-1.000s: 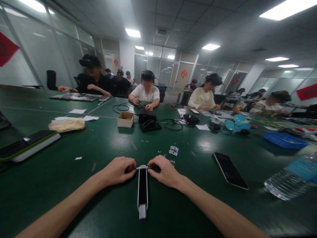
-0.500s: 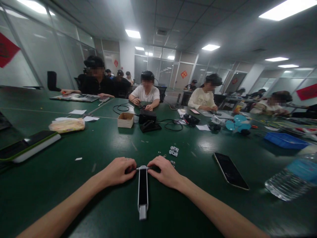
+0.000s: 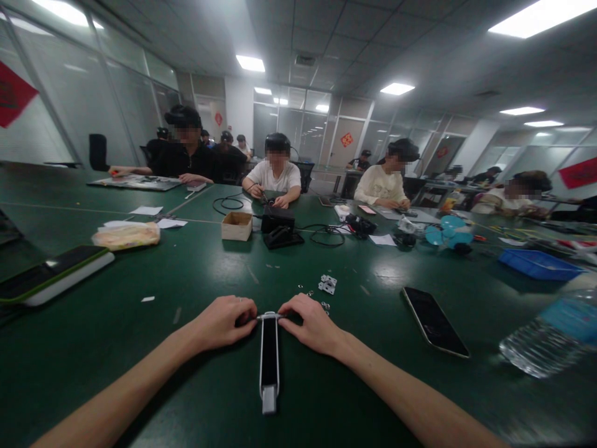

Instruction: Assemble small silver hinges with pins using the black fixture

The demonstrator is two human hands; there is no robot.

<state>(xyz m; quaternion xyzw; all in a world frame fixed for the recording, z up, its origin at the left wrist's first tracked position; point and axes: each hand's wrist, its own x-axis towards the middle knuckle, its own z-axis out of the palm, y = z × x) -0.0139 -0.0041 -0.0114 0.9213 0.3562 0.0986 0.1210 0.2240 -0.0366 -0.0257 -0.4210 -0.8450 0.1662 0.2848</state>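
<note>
A long, narrow black piece with a white frame [image 3: 269, 358] lies on the green table in front of me, a pale block at its near end. Across its far end runs a thin metal rod [image 3: 259, 318]. My left hand [image 3: 226, 320] pinches the rod's left end, while my right hand [image 3: 310, 320] pinches the right end. Both sets of fingertips partly cover the rod. Just beyond my right hand are silver metal brackets [image 3: 327, 284] and several small rings or nuts [image 3: 325, 305], some half hidden by the hand.
A phone [image 3: 435, 320] and a water bottle [image 3: 543, 342] lie to the right, with a blue tray [image 3: 538, 264] behind. Ahead stand a small cardboard box [image 3: 236, 227] and a black device [image 3: 278, 221] with cables. A green-edged case [image 3: 56, 270] is at left. Co-workers sit across the table.
My hands, the rod and the black-and-white piece stay in place. At the far left, a co-worker's head and the board before them have shifted slightly.
</note>
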